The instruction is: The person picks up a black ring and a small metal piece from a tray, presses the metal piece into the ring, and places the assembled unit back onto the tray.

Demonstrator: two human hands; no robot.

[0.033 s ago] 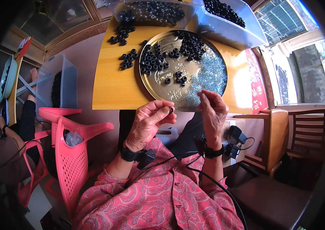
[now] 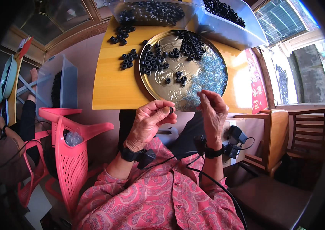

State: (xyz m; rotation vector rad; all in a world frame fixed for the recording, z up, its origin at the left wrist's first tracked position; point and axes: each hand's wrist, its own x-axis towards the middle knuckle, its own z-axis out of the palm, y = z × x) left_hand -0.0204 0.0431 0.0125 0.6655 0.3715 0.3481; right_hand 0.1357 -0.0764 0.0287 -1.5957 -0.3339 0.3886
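My left hand (image 2: 150,122) pinches a small black ring-shaped part (image 2: 171,110) between thumb and fingers, just off the table's near edge. To its right, my right hand (image 2: 213,110) is held up with thumb and forefinger pressed together; whatever is between them is too small to make out. Beyond both hands lies a round metal tray (image 2: 156,82). On its left and far side sit many black ring-shaped parts (image 2: 153,61), and tiny clear-blue pieces (image 2: 210,73) cover its right side. A few dark parts (image 2: 181,78) lie near the tray's middle.
The yellow table (image 2: 110,84) carries loose black parts (image 2: 128,59) left of the tray. Two clear bins (image 2: 243,36) (image 2: 189,17) of black parts stand behind. A pink chair (image 2: 70,161) and another bin (image 2: 68,84) are at left, a wooden chair (image 2: 279,134) at right. Another person sits far left.
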